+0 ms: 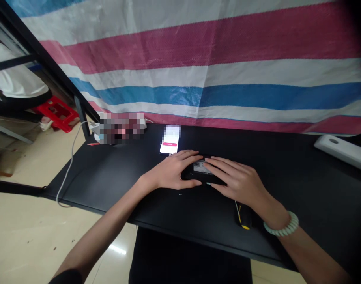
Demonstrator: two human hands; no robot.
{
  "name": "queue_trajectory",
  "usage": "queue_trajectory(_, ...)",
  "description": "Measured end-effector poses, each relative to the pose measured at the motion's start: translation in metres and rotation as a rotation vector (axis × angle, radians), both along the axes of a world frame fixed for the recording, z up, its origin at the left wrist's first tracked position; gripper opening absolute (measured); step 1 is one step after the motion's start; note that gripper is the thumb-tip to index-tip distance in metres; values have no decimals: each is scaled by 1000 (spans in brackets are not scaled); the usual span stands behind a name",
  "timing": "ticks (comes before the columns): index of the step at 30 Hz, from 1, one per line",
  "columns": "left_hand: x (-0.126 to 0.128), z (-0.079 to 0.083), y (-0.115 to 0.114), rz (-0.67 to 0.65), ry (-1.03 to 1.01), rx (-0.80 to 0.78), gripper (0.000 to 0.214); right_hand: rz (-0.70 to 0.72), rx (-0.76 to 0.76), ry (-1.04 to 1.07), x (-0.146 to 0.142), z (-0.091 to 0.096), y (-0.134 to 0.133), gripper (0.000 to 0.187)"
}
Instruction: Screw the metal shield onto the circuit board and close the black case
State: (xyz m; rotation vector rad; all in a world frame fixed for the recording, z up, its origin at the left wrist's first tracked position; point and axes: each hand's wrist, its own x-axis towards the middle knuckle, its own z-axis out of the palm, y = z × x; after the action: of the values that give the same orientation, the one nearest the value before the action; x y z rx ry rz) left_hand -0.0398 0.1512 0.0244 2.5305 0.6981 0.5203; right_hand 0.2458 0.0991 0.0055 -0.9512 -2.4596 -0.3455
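My left hand [176,170] grips the left end of a dark, flat device [201,177], fingers over its far edge and thumb along its near edge. My right hand [235,178] holds the other end in the same way. A pale printed label [200,167] shows on the device between my hands; its exact kind I cannot make out, as my fingers cover much of it. Partly under my right hand lies a screwdriver [242,217] with a black and yellow handle. A lit phone [170,140] sits just beyond my left hand.
On the black table [115,173], blurred items [121,129] stand at the back left, with a white cable [70,169] hanging over the edge. A white device [343,152] lies at right. Behind hangs a striped sheet [198,71]. A person [17,79] and red stool [57,114] are at left.
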Motion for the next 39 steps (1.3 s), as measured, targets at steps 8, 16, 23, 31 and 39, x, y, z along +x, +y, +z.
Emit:
queue_trajectory(8, 0, 0, 0, 15, 4, 19, 76, 8, 72, 7, -5, 2, -3, 54)
queue_trajectory(16, -2, -2, 5, 36, -49, 103, 83, 27, 140, 91, -9, 10, -7, 90)
queue_trajectory(23, -4, -1, 8, 165, -224, 218, 64, 25, 137, 208, -8, 19, -12, 90)
queue_trajectory(31, -3, -4, 1, 188, -446, 252, 34, 44, 18, 347, 0, 15, -7, 90)
queue_trajectory(39, -2, -9, -2, 222, -492, 390, 29, -39, 7, 284, 6, 6, -5, 91)
